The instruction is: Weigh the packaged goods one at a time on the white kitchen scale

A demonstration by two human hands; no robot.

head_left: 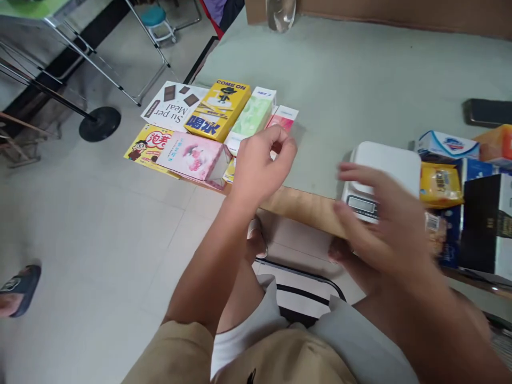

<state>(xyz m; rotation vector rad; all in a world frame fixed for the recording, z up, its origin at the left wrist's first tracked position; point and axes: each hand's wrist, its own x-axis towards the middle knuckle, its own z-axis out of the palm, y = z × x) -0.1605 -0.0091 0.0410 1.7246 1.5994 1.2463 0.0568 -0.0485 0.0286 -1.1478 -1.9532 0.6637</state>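
My left hand (264,162) is curled, thumb and fingers drawn together, over the near end of a red-and-white box (286,116). Whatever it may hold is hidden. Beside it lie a green-and-white box (251,120), a yellow box (219,109) marked COME ON, and a white box (174,104) reading Su-per Meal. Closer to the edge are a pink box (194,156) and a yellow cartoon packet (146,143). Slightly blurred, my right hand (384,213) has its fingers apart above the near right part of a white kitchen scale (388,160).
Right of the scale are a white-and-blue soap box (447,145), a yellow packet (440,184), a black box (483,221) and an orange pack (498,144). A dark phone (490,112) lies behind them. A clear container (280,13) stands at the back of the table (352,74).
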